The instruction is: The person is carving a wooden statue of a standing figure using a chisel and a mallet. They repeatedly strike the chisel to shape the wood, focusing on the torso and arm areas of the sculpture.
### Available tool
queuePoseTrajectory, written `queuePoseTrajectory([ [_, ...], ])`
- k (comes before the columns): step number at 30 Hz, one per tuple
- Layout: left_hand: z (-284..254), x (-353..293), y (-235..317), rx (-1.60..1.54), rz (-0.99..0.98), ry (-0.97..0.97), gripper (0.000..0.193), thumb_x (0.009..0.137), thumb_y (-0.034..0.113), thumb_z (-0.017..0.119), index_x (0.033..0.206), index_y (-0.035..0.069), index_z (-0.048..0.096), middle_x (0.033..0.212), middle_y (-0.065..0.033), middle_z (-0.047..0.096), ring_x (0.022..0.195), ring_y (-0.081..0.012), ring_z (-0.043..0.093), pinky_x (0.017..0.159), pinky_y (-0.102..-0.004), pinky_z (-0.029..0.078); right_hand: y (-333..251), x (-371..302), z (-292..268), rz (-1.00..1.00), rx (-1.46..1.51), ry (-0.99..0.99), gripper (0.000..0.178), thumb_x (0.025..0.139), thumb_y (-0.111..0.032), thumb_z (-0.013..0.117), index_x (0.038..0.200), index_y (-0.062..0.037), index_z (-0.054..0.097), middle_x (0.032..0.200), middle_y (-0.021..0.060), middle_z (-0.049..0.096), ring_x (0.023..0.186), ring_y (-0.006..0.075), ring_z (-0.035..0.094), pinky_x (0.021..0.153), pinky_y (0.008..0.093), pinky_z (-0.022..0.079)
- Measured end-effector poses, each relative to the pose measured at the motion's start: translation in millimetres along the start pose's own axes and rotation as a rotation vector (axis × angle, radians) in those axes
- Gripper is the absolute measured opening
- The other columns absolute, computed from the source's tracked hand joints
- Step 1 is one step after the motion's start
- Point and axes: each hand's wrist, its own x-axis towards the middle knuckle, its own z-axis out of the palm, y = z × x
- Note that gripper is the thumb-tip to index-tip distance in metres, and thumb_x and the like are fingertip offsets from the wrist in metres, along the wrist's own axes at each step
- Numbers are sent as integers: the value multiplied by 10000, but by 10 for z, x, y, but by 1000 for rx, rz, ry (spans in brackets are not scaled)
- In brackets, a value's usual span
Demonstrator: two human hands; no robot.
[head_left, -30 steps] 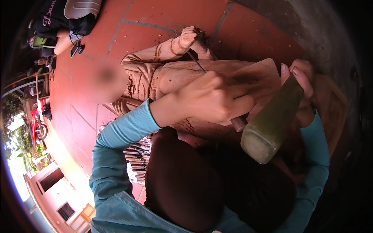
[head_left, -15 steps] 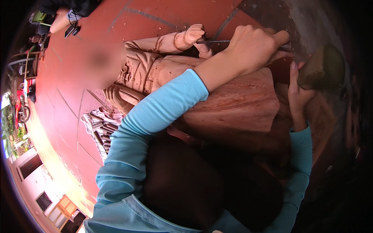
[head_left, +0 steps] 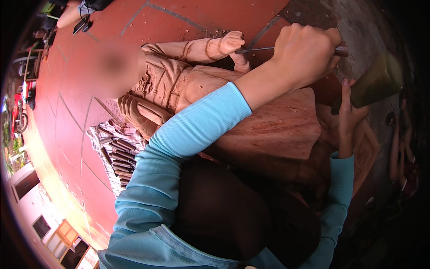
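A carved wooden statue (head_left: 264, 121) of a robed figure lies on its back across the middle, its head blurred out at the left. My left hand (head_left: 307, 56) is closed in a fist around a chisel. The chisel's thin blade (head_left: 260, 49) points left, its tip by the statue's raised hands, and the butt of its handle shows to the right of my fist. My right hand (head_left: 350, 110) grips a dark greenish mallet (head_left: 380, 80), its head tilted up to the right, apart from the chisel's butt. My legs are in dark shadow below the statue.
Several chisels (head_left: 123, 159) lie on a striped cloth (head_left: 99, 139) left of my left arm. Wood chips dot the red floor (head_left: 179, 24). Part of another person (head_left: 71, 15) shows at the top left, and another (head_left: 403, 148) at the far right. A red motorbike (head_left: 19, 112) stands at the far left.
The mallet has shifted a little right and tilted away from the chisel's butt, which shows more clearly now. My left hand sits slightly farther right. The whole view has shifted somewhat.
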Motion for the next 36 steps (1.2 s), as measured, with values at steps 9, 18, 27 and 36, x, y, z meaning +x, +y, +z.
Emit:
queuePoseTrajectory([
  [9,-53,44,-43,-81,-53,-34,209,774,296,700,814,92,680,691,-129,670,589,-330,656,547,-419,524,84,46,-48,29,-59,-75,198,844,-102,726,924,47,623,895,58,648,793,108,594,757,269,477],
  [18,4,40,-118,-46,-40,-39,163,744,242,722,770,108,632,606,-108,618,590,-343,622,531,-429,502,81,42,118,-6,-130,-138,436,855,-76,690,1248,-14,514,1097,120,613,990,174,614,850,321,485],
  [27,-18,-26,-150,-80,-21,-13,176,750,252,725,761,107,624,571,-99,610,568,-326,625,528,-433,503,-66,-32,165,-171,-210,-123,396,846,-66,699,1196,22,535,1095,125,612,1014,178,598,884,325,468],
  [36,-736,-599,259,-154,322,-357,366,660,165,726,937,90,499,972,-139,538,936,-295,582,606,-385,493,17,-227,-99,-73,14,-207,359,813,-34,721,1135,30,576,1073,110,630,981,168,605,838,326,487],
])
